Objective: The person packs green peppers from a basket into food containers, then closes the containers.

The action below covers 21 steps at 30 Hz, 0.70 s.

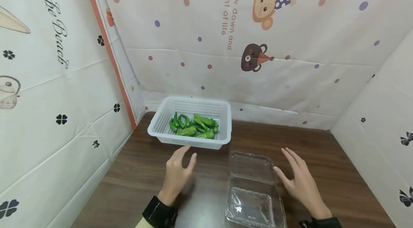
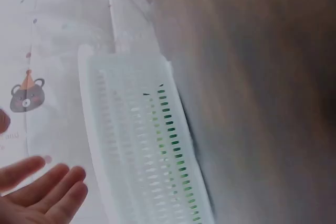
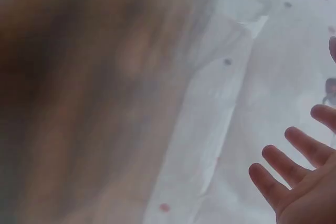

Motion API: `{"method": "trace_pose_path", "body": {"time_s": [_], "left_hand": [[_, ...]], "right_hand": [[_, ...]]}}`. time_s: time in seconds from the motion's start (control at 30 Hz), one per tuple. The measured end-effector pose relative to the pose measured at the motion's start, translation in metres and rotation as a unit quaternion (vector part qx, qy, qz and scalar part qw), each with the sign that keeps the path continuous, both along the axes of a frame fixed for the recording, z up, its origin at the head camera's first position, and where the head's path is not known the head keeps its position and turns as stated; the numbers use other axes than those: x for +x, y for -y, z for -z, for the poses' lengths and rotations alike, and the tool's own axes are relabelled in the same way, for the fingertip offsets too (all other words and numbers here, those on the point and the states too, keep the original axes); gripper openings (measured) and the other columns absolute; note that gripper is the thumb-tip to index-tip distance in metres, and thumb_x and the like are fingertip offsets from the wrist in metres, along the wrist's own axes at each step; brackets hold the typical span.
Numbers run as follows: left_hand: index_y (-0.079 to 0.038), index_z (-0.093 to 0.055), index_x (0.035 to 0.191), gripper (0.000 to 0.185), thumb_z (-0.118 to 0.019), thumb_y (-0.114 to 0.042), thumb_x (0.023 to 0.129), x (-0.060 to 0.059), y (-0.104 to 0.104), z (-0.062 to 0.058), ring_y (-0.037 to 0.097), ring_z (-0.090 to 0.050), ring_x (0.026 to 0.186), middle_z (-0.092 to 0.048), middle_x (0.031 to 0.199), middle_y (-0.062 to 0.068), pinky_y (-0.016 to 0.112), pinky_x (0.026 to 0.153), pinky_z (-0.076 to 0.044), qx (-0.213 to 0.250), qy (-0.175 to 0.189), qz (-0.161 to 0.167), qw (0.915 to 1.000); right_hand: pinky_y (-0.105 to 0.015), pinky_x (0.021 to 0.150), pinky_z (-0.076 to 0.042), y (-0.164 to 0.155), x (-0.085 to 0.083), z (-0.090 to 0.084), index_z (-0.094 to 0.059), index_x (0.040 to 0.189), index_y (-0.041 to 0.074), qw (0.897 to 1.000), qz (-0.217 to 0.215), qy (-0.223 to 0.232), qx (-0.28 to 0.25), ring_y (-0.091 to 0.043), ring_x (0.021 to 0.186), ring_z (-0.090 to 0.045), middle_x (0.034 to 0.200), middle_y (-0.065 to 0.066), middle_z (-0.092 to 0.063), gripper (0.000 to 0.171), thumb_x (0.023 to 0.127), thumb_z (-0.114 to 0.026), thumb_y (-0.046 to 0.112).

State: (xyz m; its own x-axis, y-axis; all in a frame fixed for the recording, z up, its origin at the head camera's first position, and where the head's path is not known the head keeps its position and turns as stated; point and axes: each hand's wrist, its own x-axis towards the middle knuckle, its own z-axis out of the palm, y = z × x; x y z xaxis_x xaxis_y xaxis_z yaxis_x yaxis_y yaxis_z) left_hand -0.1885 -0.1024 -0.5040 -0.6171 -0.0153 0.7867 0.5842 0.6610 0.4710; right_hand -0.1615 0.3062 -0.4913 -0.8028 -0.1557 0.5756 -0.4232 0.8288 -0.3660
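The wooden surface (image 1: 124, 181) carries everything, with printed sheets (image 1: 193, 9) hung along its back, left and right edges, seemingly to screen off the surroundings. Next in size is the white basket (image 1: 200, 143), set close to the surface's back-left corner; parked there, it probably leaves the front free for handling, and its slotted walls keep what is inside from rolling about. Nearer the front, right of the middle, lies a clear plastic box (image 1: 253, 192), spread open with both halves face up, one toward the back edge and one toward the front, presumably so that the hollow can be reached from above. The two hands come in from the front edge. The left hand (image 1: 176, 173) is loosely open, thumb parted from the fingers, holding nothing, just in front of the basket. The right hand (image 1: 300, 182) is spread wider and likewise has hold of nothing; its thumb is by the box's right side, though the clear plastic makes it hard to tell whether they touch. Smallest are the green peppers (image 1: 187, 131), some plump, some thin and curled, lying loose together on the basket's floor, contained by its walls.
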Motion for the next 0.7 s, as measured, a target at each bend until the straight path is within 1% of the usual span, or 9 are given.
{"method": "trace_pose_path", "body": {"time_s": [0.1,0.17,0.27,0.37,0.47,0.57,0.7], "left_hand": [[0.003,-0.072,0.118,0.031,-0.076,-0.013,0.092,-0.008,0.002,-0.008,0.031,-0.070,0.106,-0.073,0.113,0.018,0.044,0.088,-0.059,0.005,-0.025,-0.012,0.9996],[0.005,-0.072,0.116,0.031,-0.077,-0.013,0.091,-0.014,0.005,-0.012,0.033,-0.070,0.105,-0.073,0.112,0.019,0.045,0.088,-0.059,0.001,-0.034,-0.021,0.9992],[0.006,-0.071,0.116,0.035,-0.078,-0.015,0.090,-0.023,0.010,-0.017,0.036,-0.069,0.108,-0.072,0.115,0.021,0.048,0.091,-0.058,-0.016,-0.033,-0.038,0.9986],[0.007,-0.069,0.120,0.042,-0.079,-0.020,0.089,-0.031,0.017,-0.019,0.040,-0.066,0.113,-0.068,0.123,0.024,0.053,0.094,-0.056,-0.040,-0.028,-0.064,0.9968],[0.009,-0.065,0.126,0.053,-0.076,-0.029,0.091,-0.039,0.024,-0.020,0.045,-0.061,0.121,-0.062,0.132,0.028,0.057,0.101,-0.050,-0.069,-0.012,-0.091,0.9934],[0.009,-0.059,0.135,0.065,-0.069,-0.039,0.094,-0.046,0.033,-0.021,0.047,-0.054,0.128,-0.055,0.140,0.031,0.057,0.109,-0.043,-0.103,0.016,-0.112,0.9882],[0.011,-0.054,0.139,0.074,-0.069,-0.045,0.093,-0.056,0.044,-0.019,0.050,-0.049,0.133,-0.050,0.143,0.036,0.061,0.112,-0.039,-0.143,0.031,-0.129,0.9808]], "right_hand": [[-0.063,0.096,-0.043,0.010,-0.013,-0.013,-0.044,0.156,0.010,1.000,-0.023,-0.019,0.007,-0.047,0.132,-0.045,0.151,-0.023,-0.046,0.084,0.083,-0.086,0.015],[-0.059,0.099,-0.043,0.018,-0.024,-0.023,-0.046,0.155,0.010,0.998,-0.042,-0.033,0.015,-0.044,0.133,-0.046,0.150,-0.022,-0.048,0.084,0.082,-0.086,0.015],[-0.058,0.100,-0.043,0.032,-0.042,-0.039,-0.048,0.152,0.006,0.995,-0.074,-0.054,0.029,-0.042,0.132,-0.049,0.148,-0.022,-0.051,0.081,0.081,-0.087,0.015],[-0.058,0.101,-0.045,0.050,-0.059,-0.055,-0.048,0.152,0.005,0.992,-0.099,-0.057,0.052,-0.041,0.133,-0.049,0.147,-0.021,-0.051,0.079,0.084,-0.085,0.020],[-0.059,0.103,-0.045,0.071,-0.077,-0.071,-0.047,0.152,0.004,0.988,-0.119,-0.047,0.081,-0.041,0.133,-0.049,0.148,-0.021,-0.050,0.078,0.087,-0.083,0.027],[-0.059,0.107,-0.043,0.093,-0.097,-0.085,-0.046,0.153,0.004,0.984,-0.138,-0.027,0.109,-0.041,0.135,-0.048,0.148,-0.021,-0.050,0.077,0.090,-0.080,0.034],[-0.058,0.108,-0.042,0.119,-0.125,-0.096,-0.045,0.154,0.004,0.977,-0.158,0.008,0.141,-0.042,0.134,-0.050,0.147,-0.022,-0.050,0.076,0.094,-0.076,0.039]]}}
